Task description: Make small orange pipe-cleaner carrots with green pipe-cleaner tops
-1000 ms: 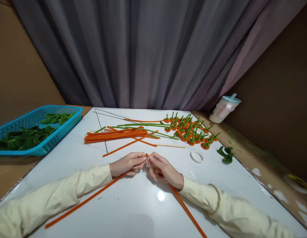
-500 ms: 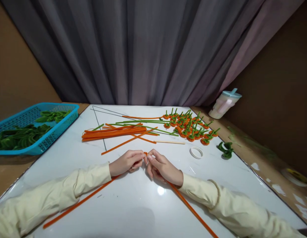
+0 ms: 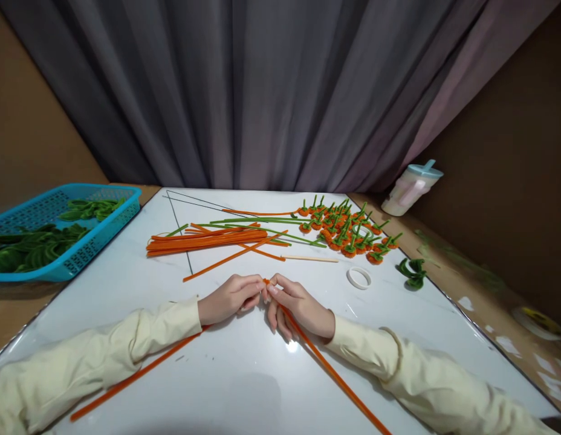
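My left hand [image 3: 233,298] and my right hand [image 3: 297,305] meet fingertip to fingertip above the white table [image 3: 226,374]. Both pinch orange pipe cleaners [image 3: 337,374] at a small orange twisted part between them. One length slants from under my right hand to the lower right; another runs beneath my left forearm to the lower left. Whether these are one piece or several is hidden by the fingers. Beyond my hands lies a bundle of orange pipe cleaners [image 3: 208,243], with green pipe cleaners [image 3: 262,221] behind it.
Several small orange pieces with green stems [image 3: 348,249] stand at the back right. Near them are a white tape ring [image 3: 359,278], a thin wooden stick [image 3: 310,259] and a dark green curled piece [image 3: 413,275]. A blue basket [image 3: 97,241] holds green leaves; a lidded cup [image 3: 411,188] stands right.
The fingers of my right hand have shifted, and more of the orange length beneath it shows. My left hand stays nearly in place, still pinching.
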### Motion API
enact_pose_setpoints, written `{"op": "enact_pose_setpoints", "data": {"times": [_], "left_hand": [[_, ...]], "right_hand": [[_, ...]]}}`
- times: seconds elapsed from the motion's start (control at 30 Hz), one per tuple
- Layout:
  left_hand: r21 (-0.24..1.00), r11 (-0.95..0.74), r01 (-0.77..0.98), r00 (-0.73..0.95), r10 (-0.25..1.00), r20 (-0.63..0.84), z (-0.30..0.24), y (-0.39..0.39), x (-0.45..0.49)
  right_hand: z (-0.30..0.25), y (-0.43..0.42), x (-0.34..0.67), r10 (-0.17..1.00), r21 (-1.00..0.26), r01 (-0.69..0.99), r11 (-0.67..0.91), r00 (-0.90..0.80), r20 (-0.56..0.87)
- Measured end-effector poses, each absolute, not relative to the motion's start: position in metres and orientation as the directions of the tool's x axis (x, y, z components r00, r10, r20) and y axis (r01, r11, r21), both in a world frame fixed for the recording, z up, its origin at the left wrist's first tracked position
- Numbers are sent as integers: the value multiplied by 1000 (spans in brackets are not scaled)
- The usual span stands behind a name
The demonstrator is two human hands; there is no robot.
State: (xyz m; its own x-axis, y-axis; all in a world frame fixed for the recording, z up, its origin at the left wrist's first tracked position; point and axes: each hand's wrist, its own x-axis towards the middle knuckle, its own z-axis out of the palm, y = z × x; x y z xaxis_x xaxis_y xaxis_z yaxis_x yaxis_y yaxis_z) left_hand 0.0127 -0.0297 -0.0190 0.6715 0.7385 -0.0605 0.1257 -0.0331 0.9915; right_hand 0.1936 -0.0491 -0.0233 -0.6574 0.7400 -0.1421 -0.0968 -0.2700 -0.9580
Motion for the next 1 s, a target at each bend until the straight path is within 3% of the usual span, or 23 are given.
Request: {"op": "enact_pose_setpoints", "data": {"times": [0.33, 0.6, 1.0], "left_hand": [[961, -182, 208, 646, 763, 4, -17, -29, 14], [856, -428, 289, 652, 743, 151, -16, -33, 13], [770, -557, 310, 696, 685, 216, -20, -31, 12]], "right_hand": [[-27, -52, 192, 769, -973, -49, -224, -623, -145], [-28, -53, 190, 772, -984, -38, -171, -626, -110], [-27, -52, 193, 741, -992, 23, -126, -663, -109]]}}
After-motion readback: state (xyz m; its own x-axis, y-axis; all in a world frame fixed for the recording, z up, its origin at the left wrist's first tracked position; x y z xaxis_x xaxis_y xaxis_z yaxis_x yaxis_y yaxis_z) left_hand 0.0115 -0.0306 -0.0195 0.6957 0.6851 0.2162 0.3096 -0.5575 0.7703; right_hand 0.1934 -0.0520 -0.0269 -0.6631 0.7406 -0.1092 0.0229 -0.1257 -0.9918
